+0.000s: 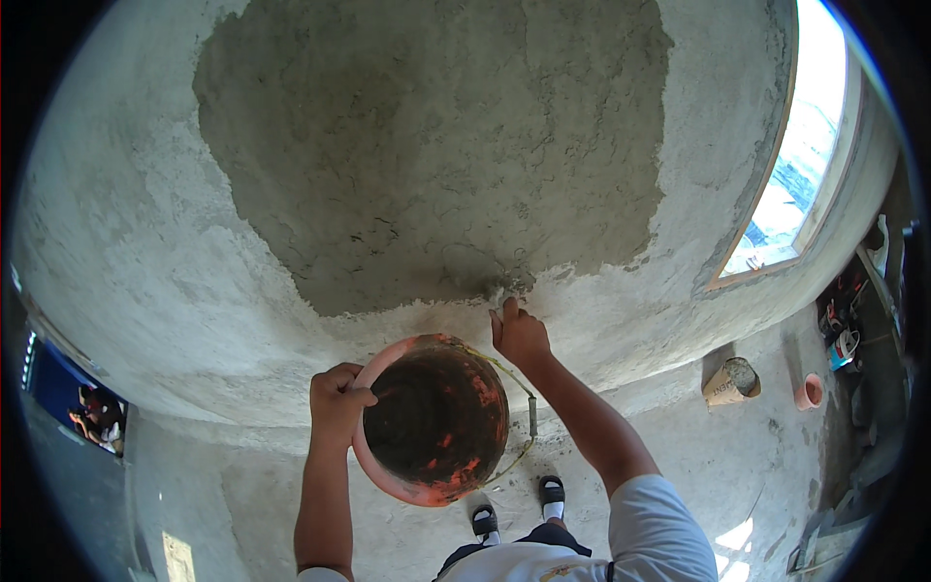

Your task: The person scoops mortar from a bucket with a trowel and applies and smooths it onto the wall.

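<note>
My left hand (pixel 337 398) is closed over the left rim of an orange bucket (pixel 412 492), thumb on the inside. The bucket is held tilted in front of the wall, its inner wall coated with dark mortar; its wire handle (pixel 532 415) hangs to the right. My right hand (pixel 521 335) is closed on what looks like a trowel (pixel 499 294), pressed to the lower edge of the wet plaster patch (pixel 427 165). The trowel's blade is hard to tell from the grey mortar around it.
Dry, pale wall (pixel 126 242) surrounds the dark patch. A framed window opening (pixel 790 184) is at the right. On the floor there stand a paper sack of grey material (pixel 722 386) and a small orange pot (pixel 808 392). At far left, a person (pixel 97 417) shows through an opening.
</note>
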`<state>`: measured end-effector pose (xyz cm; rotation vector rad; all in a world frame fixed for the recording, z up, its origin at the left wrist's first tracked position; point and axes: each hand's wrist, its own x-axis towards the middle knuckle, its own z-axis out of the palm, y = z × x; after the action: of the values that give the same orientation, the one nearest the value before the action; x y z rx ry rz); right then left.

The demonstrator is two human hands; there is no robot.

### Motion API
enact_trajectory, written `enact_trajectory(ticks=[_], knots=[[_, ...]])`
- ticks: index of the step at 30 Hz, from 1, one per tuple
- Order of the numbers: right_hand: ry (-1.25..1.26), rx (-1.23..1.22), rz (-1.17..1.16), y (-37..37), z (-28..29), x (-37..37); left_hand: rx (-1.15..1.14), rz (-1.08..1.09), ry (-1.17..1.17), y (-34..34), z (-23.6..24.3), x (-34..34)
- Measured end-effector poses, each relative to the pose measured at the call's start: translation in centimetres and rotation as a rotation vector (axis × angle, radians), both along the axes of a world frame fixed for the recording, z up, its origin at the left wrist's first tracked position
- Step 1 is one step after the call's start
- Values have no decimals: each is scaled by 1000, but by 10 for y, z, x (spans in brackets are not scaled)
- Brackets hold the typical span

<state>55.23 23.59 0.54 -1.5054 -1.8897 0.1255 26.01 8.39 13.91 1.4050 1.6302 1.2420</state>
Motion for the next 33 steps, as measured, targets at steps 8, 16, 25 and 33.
enact_trajectory(ticks=[8, 16, 25, 33], knots=[[-229, -185, 38, -7, -4, 8, 27, -85, 114, 9, -10, 21], [-330, -259, 167, -44, -23, 42, 68, -66, -64, -22, -5, 21], [192, -84, -70, -13, -10, -32, 20, 2, -21, -58, 0, 14], [-207, -362, 174, -54, -113, -11, -1, 88, 162, -83, -5, -38]])
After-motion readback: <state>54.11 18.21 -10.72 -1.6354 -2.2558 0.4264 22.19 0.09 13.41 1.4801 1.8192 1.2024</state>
